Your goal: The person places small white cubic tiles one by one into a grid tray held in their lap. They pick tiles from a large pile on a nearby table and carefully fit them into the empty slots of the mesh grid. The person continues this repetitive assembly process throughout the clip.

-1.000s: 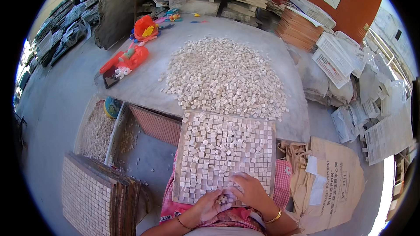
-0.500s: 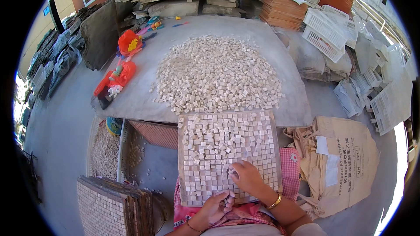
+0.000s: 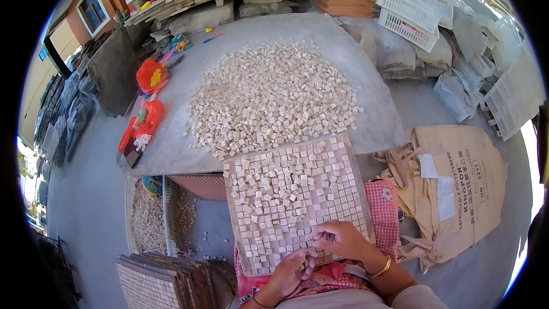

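A square grid tray (image 3: 233,206) lies tilted across my lap, its cells partly filled with small pale stone cubes (image 3: 277,183). More cubes lie loose and heaped over its left and upper middle. My right hand (image 3: 341,240) rests over the lower right of the tray, fingers curled down close to the grid; whatever they hold is hidden. At the tray's lower edge my left hand (image 3: 295,268) is closed, thumb and fingers drawn together, and I cannot make out what is in it. Beyond the tray, a big pile of cubes (image 3: 274,97) covers the table slab (image 3: 374,117).
Red-orange toys (image 3: 151,75) lie on the slab's left edge. Below left are a white crate (image 3: 169,212) of small cubes and a stack of filled trays (image 3: 151,283). A brown sack (image 3: 457,194) lies right; white plastic baskets (image 3: 409,17) stand behind.
The view has turned, and the tray now sits more slanted. My right hand has moved down and right over the tray, nearer my left hand, which stays by the lower edge.
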{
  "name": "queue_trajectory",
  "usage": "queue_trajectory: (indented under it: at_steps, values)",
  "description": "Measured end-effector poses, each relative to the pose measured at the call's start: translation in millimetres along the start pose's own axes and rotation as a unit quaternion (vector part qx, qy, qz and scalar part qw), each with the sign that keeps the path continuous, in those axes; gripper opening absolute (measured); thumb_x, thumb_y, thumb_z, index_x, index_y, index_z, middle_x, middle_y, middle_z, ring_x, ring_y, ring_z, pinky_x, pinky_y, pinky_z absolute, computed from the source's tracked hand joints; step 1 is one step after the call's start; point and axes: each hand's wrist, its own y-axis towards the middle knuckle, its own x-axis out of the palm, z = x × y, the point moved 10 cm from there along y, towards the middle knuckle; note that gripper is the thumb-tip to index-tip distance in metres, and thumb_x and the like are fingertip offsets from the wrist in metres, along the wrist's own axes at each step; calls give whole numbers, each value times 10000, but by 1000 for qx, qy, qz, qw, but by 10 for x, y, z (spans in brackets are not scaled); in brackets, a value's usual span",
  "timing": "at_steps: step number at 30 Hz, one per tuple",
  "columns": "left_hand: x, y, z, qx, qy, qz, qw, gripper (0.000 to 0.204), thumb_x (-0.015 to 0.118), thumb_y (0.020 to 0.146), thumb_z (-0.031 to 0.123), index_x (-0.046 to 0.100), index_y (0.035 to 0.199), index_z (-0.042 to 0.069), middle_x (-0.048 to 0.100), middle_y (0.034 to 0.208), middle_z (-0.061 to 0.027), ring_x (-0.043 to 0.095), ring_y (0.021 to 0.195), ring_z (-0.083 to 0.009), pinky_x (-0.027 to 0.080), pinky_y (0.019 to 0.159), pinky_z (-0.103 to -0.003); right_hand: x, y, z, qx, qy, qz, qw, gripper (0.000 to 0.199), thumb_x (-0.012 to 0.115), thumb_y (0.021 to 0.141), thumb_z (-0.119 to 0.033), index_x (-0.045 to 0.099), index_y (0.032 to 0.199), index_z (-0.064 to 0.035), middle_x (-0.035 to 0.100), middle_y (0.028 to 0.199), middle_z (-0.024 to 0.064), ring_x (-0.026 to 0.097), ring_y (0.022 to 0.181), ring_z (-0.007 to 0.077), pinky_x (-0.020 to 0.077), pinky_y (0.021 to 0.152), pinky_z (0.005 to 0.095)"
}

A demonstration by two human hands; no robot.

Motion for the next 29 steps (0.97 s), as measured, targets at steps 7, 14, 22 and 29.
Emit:
queue_trajectory:
  at_steps: [7, 14, 22, 29]
  values:
    - [149, -9, -50, -56, 40, -76, 995, 380, 405, 969, 364, 526, 979, 4, 431, 633, -22, 353, 463, -75, 299, 417, -192, -351, -48, 139, -18, -132, 69, 989, 159, 641, 782, -147, 611, 897, -42, 596, 811, 117, 598, 739, 276, 484, 632, 354]
    - [267, 61, -96, -67, 74, -80, 992, 446, 387, 964, 418, 513, 1053, 0, 465, 736, -32, 360, 535, -65, 344, 488, -194, -103, -35, 112, -62, -218, 33, 973, 111, 616, 743, -114, 570, 825, -57, 529, 790, 100, 556, 738, 296, 465, 631, 383]
    - [308, 93, -175, -92, 139, -148, 975, 373, 409, 970, 363, 524, 1056, 18, 477, 790, -1, 372, 588, -41, 317, 524, -162, 40, 56, 111, -113, -280, -19, 953, 89, 569, 717, -99, 556, 793, -56, 497, 762, 86, 542, 727, 268, 452, 626, 376]
    - [263, 89, -240, -127, 170, -179, 961, 336, 434, 965, 350, 538, 1053, 42, 482, 787, 11, 373, 593, -29, 302, 512, -148, 151, 73, 152, -116, -308, -78, 941, 145, 570, 720, -106, 594, 858, -72, 534, 811, 89, 555, 763, 269, 458, 651, 361]
